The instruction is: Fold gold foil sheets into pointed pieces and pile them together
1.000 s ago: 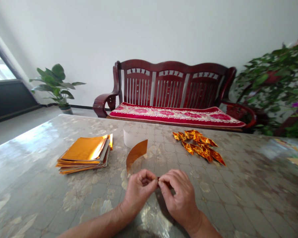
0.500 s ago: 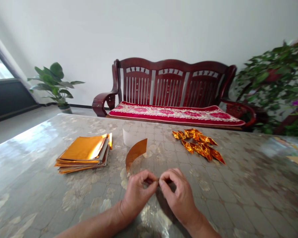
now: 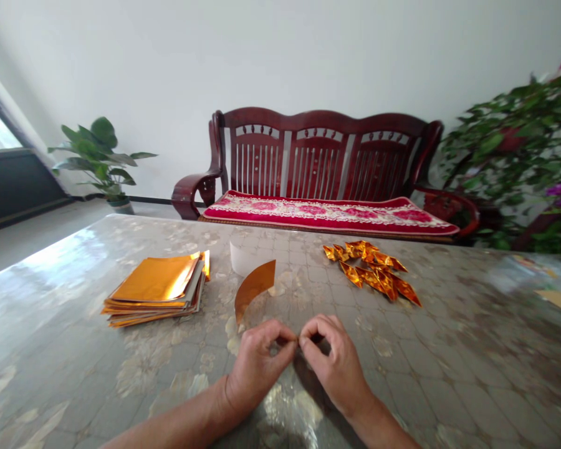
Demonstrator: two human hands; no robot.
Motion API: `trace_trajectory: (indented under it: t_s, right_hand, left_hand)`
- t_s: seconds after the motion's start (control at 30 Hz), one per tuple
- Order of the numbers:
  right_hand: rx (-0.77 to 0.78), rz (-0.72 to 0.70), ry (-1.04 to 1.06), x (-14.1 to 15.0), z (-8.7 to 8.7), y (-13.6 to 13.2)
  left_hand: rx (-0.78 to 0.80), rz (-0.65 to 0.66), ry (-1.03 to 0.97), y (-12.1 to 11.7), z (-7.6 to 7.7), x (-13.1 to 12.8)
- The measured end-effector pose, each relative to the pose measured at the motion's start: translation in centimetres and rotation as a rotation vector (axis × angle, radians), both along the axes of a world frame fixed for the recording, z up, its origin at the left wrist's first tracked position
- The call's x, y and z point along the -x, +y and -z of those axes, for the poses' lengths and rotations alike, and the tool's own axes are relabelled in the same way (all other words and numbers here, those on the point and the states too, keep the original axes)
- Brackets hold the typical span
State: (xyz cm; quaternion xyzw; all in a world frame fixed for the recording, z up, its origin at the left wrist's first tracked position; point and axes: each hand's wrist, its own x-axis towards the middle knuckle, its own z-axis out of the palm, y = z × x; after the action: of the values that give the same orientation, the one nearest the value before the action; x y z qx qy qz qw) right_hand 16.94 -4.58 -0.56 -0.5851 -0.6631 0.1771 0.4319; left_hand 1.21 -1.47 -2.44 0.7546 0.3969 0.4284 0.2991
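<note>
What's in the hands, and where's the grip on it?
A small gold metallic foil piece, pinched by left hand and right hand fingertips; exact grip spot hidden.

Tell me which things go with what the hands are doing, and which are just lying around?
With the hands: left hand, right hand, pinched gold foil bit, curved gold foil strip, gold foil sheet stack, folded gold foil pieces.
Lying around: white paper curl, red-cushioned wooden bench, potted plant.

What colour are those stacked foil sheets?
The foil sheets are shiny golden orange, as the head view shows.
</note>
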Motion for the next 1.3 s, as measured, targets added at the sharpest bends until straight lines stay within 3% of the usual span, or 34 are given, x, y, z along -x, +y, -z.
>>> trace_trajectory:
  t_s: [0.37, 0.63, 1.0, 1.3]
  right_hand:
    - [-0.202, 0.125, -0.131, 0.6, 0.7, -0.5]
    - [-0.493, 0.040, -0.331, -0.1, 0.1, -0.3]
    - [-0.578, -0.006, -0.454, -0.5, 0.1, -0.2]
    - [-0.576, -0.009, -0.446, -0.4, -0.1, -0.1]
  left_hand:
    - [0.055, -0.065, -0.020, 0.2, -0.6, -0.1]
    - [0.129, -0.075, -0.086, 0.4, -0.3, -0.3]
    - [0.314, -0.049, -0.224, 0.3, -0.1, -0.6]
    - [0.271, -0.076, -0.191, 0.3, 0.1, -0.6]
